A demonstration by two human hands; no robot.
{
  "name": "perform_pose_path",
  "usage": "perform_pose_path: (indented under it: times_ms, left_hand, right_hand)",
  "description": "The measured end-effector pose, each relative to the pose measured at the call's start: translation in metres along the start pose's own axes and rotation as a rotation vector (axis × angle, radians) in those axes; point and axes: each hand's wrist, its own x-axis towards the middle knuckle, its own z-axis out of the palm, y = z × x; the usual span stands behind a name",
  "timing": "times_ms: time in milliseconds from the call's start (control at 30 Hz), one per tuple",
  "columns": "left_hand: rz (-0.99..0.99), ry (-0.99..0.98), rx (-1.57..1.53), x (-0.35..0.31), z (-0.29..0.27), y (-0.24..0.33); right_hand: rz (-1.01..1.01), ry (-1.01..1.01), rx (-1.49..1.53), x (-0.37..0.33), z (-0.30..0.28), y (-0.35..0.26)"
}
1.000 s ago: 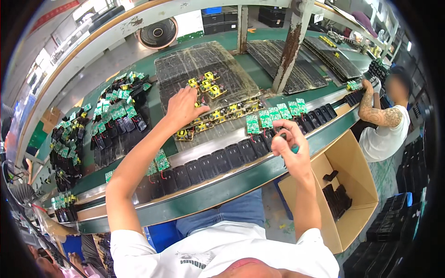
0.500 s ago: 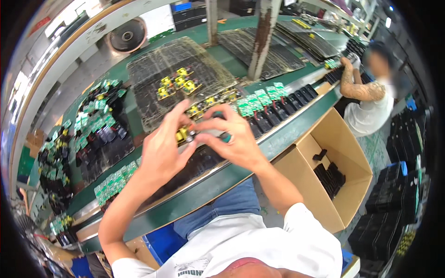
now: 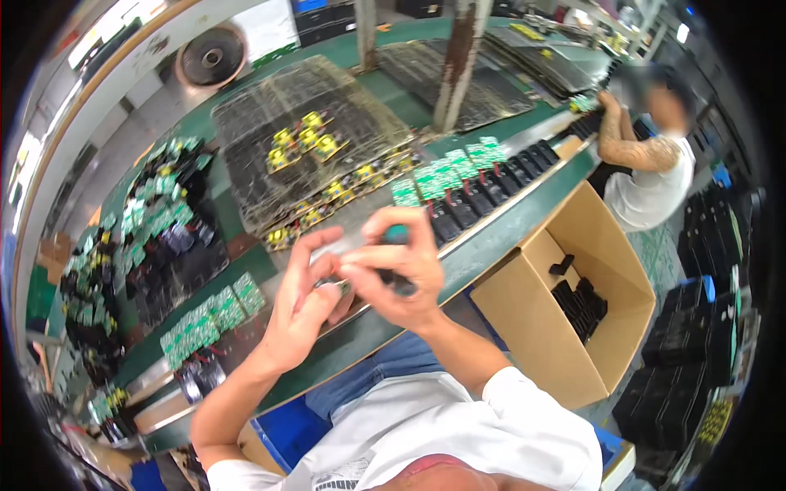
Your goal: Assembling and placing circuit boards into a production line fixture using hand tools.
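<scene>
Both hands meet above the near edge of the green table. The right hand has its grip clamped on a small black part with a green top; the left hand pinches its lower end, fingers together. This looks like a fitting step, calling for fine alignment. Black units crowd at 1 o'clock; a cardboard box sits at 3 o'clock, with open room toward the body.

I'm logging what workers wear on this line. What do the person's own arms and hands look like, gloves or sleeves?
Both hands are bare: no gloves on the left hand or right hand. The forearms are uncovered too. A white short-sleeved shirt ends above the elbows. No watch, wristband or ring shows, though the picture is somewhat blurred.
</scene>
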Motion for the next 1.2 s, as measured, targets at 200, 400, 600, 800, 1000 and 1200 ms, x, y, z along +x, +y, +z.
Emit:
perform_pose_path:
  times_ms: [200, 400, 600, 800, 1000, 1200]
  left_hand:
    - [0.563, 0.298, 1.183, 0.002, -0.012, 0.006]
    - [0.89, 0.336, 1.684, 0.011, -0.019, -0.003]
    - [0.997, 0.333, 1.89, 0.016, -0.026, -0.01]
    - [0.759, 0.18, 1.686, -0.004, -0.032, -0.003]
    - [0.436, 0.105, 1.071, -0.027, -0.031, 0.012]
    - [0.162, 0.218, 0.927, -0.035, -0.041, 0.02]
  right_hand:
    - [0.289, 0.027, -0.01, 0.005, -0.008, -0.013]
    - [0.207, -0.095, -0.199, 0.005, 0.009, -0.011]
    - [0.131, -0.098, -0.261, 0.001, 0.009, -0.008]
    - [0.315, -0.153, 0.039, 0.008, -0.006, -0.015]
    - [-0.058, -0.342, -0.399, 0.015, -0.014, -0.017]
    - [0.327, -0.202, 0.295, 0.019, 0.011, -0.007]
